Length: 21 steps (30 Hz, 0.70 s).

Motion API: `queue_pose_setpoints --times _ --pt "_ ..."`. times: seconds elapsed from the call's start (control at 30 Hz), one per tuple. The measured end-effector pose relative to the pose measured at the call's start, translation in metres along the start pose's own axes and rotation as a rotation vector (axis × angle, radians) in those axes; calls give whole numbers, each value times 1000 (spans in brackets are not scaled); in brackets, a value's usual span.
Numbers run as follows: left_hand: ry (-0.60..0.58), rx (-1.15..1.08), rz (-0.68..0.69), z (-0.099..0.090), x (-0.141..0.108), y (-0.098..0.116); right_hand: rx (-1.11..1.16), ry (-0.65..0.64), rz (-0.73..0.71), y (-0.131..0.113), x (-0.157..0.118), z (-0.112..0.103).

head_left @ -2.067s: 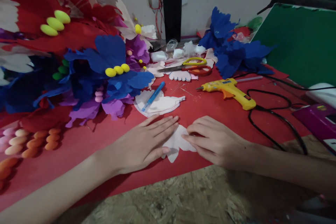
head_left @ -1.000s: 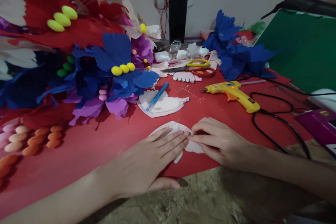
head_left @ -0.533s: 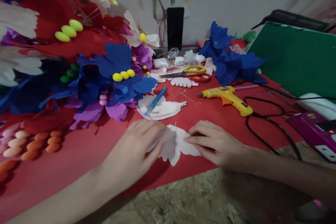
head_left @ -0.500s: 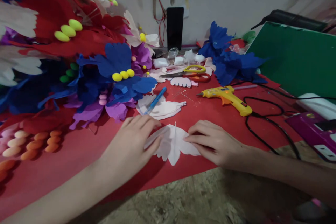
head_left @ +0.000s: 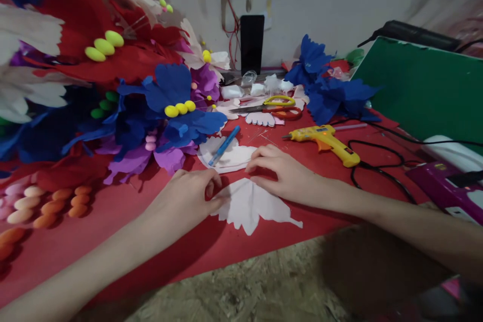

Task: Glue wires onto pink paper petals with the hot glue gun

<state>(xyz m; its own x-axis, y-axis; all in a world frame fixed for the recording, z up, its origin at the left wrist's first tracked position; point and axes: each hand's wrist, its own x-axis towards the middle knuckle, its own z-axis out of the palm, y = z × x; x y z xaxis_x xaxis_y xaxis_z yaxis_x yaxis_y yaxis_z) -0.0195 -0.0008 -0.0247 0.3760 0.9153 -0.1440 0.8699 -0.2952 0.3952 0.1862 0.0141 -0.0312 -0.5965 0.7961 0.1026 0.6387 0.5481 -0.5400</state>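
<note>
A thin white cutout with a jagged lower edge and a pointed tail on its right (head_left: 254, 206) lies on the red sheet covering the table (head_left: 226, 249), between the two hands near the front edge. The left hand (head_left: 190, 191) is curled at the cutout's left end, thumb against it; whether it pinches the edge I cannot tell. The right hand (head_left: 285, 173) bends over the cutout's upper edge, thumb and forefinger slightly parted; I cannot tell whether anything is between them.

Just behind, a blue-outlined white cutout (head_left: 238, 157) bears a slim blue pen (head_left: 224, 146) lying aslant. Farther back rest scissors with one yellow and one red handle (head_left: 273, 107). Right of them lies a yellow glue gun with an orange trigger (head_left: 326, 144), and blue crinkled petals with three yellow oval beads (head_left: 171, 83) spread at the left
</note>
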Motion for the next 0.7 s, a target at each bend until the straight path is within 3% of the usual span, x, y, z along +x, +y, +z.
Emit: queue_pose_setpoints --times 0.27,0.57,0.7 --pt "-80 -130 -34 4 4 -7 -13 -75 113 -5 19 9" --pt "-74 -305 19 -15 1 5 156 -260 91 -9 24 -16" --pt "-135 -386 18 -17 -1 11 235 -264 67 -16 24 -16"
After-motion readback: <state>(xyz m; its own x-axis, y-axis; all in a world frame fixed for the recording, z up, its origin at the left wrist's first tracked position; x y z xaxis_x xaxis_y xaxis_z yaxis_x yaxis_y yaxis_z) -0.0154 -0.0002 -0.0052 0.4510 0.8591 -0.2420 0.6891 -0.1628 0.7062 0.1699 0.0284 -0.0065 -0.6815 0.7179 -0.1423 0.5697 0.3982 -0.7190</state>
